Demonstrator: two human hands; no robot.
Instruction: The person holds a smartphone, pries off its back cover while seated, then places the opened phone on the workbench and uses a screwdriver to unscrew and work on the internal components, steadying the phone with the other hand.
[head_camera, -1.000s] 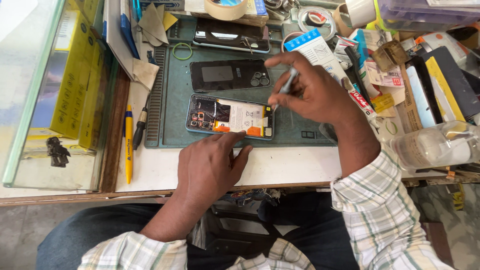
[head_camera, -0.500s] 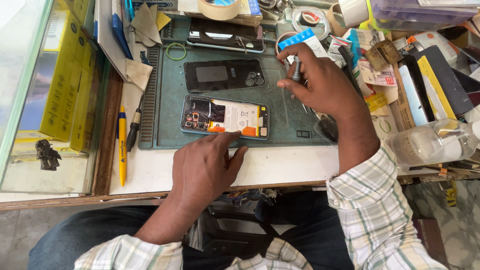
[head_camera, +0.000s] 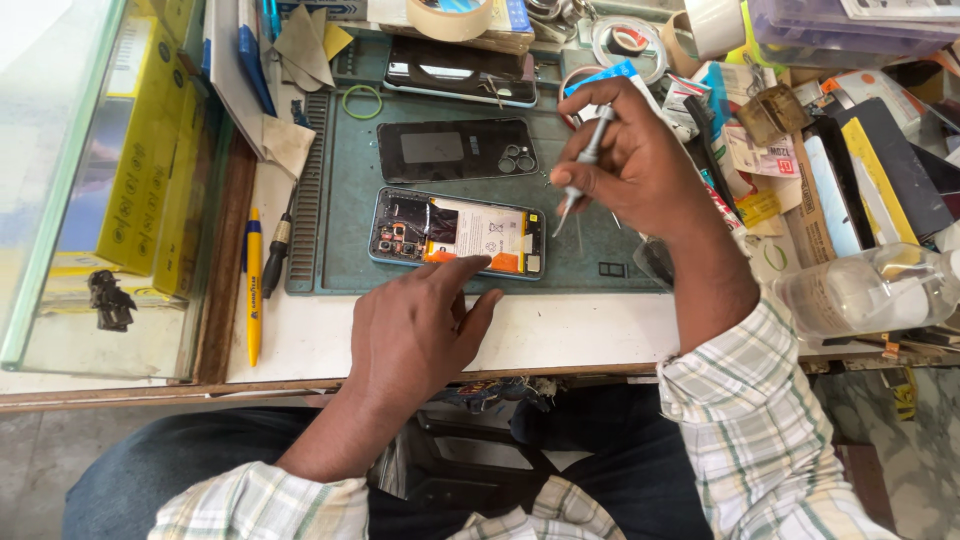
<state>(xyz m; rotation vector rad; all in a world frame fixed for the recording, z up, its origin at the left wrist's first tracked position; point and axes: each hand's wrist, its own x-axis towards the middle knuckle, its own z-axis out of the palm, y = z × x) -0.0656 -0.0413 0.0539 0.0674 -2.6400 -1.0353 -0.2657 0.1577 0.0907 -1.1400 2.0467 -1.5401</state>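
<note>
Head view: your left hand (head_camera: 420, 325) lies palm down at the near edge of the green mat (head_camera: 330, 250), fingers loosely spread and gripping nothing, the forefinger tip resting on the lower rim of the opened phone (head_camera: 457, 233). That phone lies flat, back off, near the mat's front edge, its long side running left to right. Your right hand (head_camera: 640, 165) is raised over the mat's right half, wrist bent, thumb and fingers pinched shut on a small screwdriver (head_camera: 583, 170) that tilts with its tip down, just right of the phone and seemingly clear of it. The two hands are apart, with the phone's right end between them.

The removed back cover (head_camera: 455, 150) lies just beyond the phone, and another phone (head_camera: 460, 70) beyond that. Bare mat shows to the right of the phone, under your right hand. Left of the mat a yellow pen (head_camera: 253, 285) lies along the table; right of it the clutter crowds close, with a clear plastic bottle (head_camera: 870, 290) on its side near your right forearm.
</note>
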